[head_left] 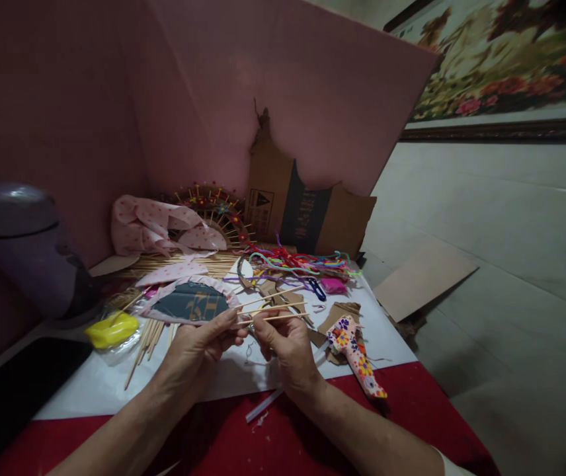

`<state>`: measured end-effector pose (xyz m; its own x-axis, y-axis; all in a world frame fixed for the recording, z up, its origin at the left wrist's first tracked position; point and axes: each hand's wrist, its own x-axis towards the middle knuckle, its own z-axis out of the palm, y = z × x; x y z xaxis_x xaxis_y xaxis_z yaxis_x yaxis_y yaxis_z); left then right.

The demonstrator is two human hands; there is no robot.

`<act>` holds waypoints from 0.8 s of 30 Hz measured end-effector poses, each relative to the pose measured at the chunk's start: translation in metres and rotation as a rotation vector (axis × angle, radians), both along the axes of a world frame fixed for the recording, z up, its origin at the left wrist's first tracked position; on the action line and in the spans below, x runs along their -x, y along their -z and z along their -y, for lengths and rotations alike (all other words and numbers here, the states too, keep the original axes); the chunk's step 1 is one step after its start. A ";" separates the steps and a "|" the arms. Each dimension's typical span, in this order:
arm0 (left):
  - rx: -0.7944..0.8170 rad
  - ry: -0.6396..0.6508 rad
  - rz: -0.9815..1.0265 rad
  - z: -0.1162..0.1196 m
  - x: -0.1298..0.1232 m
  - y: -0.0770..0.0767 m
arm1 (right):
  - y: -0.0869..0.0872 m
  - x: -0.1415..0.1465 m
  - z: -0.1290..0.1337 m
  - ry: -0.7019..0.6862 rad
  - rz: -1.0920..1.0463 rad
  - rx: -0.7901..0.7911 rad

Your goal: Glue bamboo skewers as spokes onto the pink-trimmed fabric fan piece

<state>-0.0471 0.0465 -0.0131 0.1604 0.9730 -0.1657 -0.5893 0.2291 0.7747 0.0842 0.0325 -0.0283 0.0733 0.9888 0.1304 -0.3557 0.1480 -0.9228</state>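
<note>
Thin sticks best steadied between both hands

The thin sticks are held out in front, above the white sheet on the desk, with their free ends fanned slightly apart toward the right. Their near ends are pinched between the thumb and fingers of the left hand; the fingers of the right hand are curled, with thumb and forefinger pressed together on the sticks a little farther along. How the hidden fingertips are placed cannot be told.

For good work, the near ends should be kept firmly gathered by one hand while the spread is adjusted lightly by the other, as thin wood could be snapped by a hard squeeze. The cloth-edged board is seen just beyond the left thumb; whether it is also gripped cannot be told, so knocks against it are best avoided. Sleeve and forearm should be kept off the flowered glue gun, if such it is, near the right hand.
</note>
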 end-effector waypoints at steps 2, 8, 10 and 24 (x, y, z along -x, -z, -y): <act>-0.006 0.025 0.008 0.001 0.000 0.001 | 0.000 0.001 0.000 0.000 -0.007 0.003; 0.006 0.047 -0.028 0.002 0.001 -0.001 | 0.000 0.002 -0.001 0.000 -0.060 0.025; 0.015 0.028 -0.052 0.002 0.001 -0.001 | 0.000 0.003 0.000 -0.004 -0.066 0.035; -0.003 0.058 -0.025 0.001 0.000 0.000 | 0.004 0.001 -0.004 0.007 -0.071 -0.028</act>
<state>-0.0474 0.0458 -0.0132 0.2128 0.9626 -0.1678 -0.5556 0.2605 0.7896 0.0835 0.0365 -0.0322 0.0899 0.9842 0.1523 -0.4191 0.1761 -0.8907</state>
